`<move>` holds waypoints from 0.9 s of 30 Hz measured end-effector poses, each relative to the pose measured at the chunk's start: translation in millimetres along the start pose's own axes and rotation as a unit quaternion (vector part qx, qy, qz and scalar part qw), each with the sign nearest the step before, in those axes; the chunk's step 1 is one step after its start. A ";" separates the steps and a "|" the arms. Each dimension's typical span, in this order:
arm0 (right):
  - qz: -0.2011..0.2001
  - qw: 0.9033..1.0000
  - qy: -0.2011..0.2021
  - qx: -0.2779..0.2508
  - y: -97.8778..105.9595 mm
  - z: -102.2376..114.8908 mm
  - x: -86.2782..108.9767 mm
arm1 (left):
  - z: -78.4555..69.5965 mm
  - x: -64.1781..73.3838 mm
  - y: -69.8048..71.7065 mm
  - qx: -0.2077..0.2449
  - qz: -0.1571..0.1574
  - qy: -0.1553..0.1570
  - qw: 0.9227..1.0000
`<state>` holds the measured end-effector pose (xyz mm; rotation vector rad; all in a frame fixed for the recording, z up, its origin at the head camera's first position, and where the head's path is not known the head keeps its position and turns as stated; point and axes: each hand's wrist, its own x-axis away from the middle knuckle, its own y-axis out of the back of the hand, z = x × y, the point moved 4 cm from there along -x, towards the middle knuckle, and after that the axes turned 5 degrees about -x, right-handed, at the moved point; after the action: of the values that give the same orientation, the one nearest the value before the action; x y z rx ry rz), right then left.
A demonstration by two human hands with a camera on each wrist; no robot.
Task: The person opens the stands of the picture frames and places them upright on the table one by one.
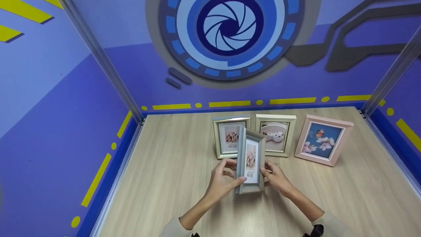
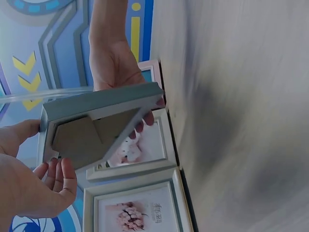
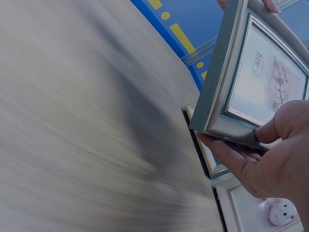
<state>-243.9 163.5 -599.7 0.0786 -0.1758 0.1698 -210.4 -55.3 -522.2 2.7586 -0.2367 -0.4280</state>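
A grey-green picture frame (image 1: 251, 161) with a flower picture is held up above the table, turned at an angle. My left hand (image 1: 221, 185) grips its left side, thumb on the front edge. The right hand (image 1: 278, 179) holds the opposite side; in the right wrist view its thumb (image 3: 270, 131) lies on the front moulding and the fingers go under the frame. From the left wrist view, the frame's brown back (image 2: 91, 137) shows, with the left fingers (image 2: 60, 176) curled at its edge.
Behind the held frame stand a gold-edged frame (image 1: 217, 141), partly covered, and a cream frame (image 1: 291, 135) with a white toy picture. A pink frame (image 1: 342, 141) stands to their right. Blue-purple panels (image 1: 131, 72) wall in the wooden table (image 1: 171, 141).
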 end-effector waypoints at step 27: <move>0.167 0.978 0.017 -0.122 -2.1 -13.7 -2.7 | -7.8 10.5 -34.3 0.125 0.228 -0.014 0.966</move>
<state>-243.8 162.3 -613.7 -0.2003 -0.1727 0.4834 -194.3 -23.3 -530.2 2.8104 -0.9669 -0.3316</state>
